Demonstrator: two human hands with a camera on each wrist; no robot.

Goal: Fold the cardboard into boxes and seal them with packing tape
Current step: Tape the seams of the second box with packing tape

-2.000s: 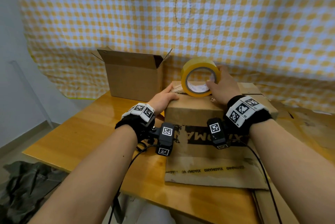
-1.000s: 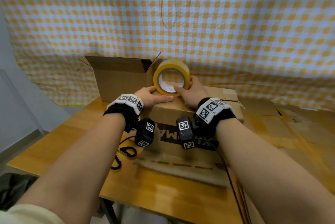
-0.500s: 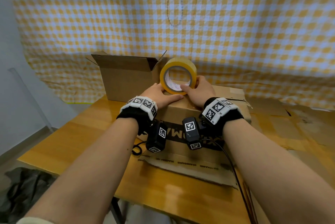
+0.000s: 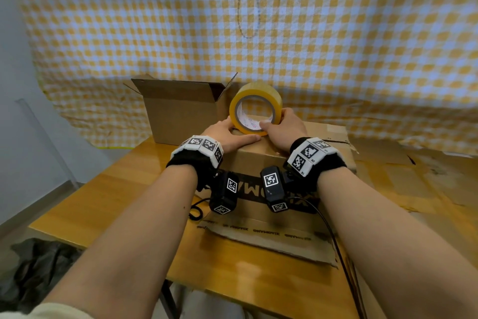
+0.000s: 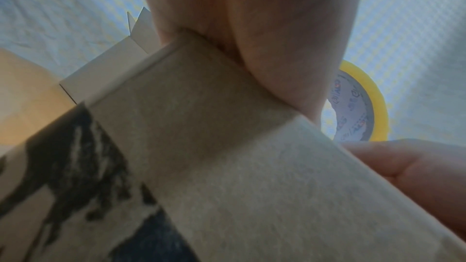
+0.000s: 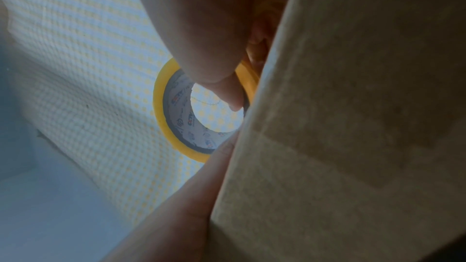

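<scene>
A closed cardboard box (image 4: 326, 135) with black print on its front stands on a flat cardboard sheet (image 4: 271, 243). A yellow packing tape roll (image 4: 258, 90) stands on edge on the box's top near its left end. My right hand (image 4: 284, 128) grips the roll, thumb inside the core and fingers over the outer band. In the right wrist view the tape roll (image 6: 161, 111) shows beside the box wall (image 6: 353, 127). My left hand (image 4: 227, 135) lies flat on the box top beside the roll, fingers straight. The left wrist view shows the box corner (image 5: 227, 146) and the roll (image 5: 378, 103) beyond it.
An open cardboard box (image 4: 181, 117) with raised flaps stands behind on the left. More flat cardboard (image 4: 413, 181) covers the table's right side. Bare wooden table (image 4: 116, 202) lies to the left, with a black cable (image 4: 196, 211). A checked cloth (image 4: 310, 34) hangs behind.
Over two seconds the right hand brought the roll a little towards the box's left end, and the left hand slid further onto the top. In the last half second both hands hardly moved.
</scene>
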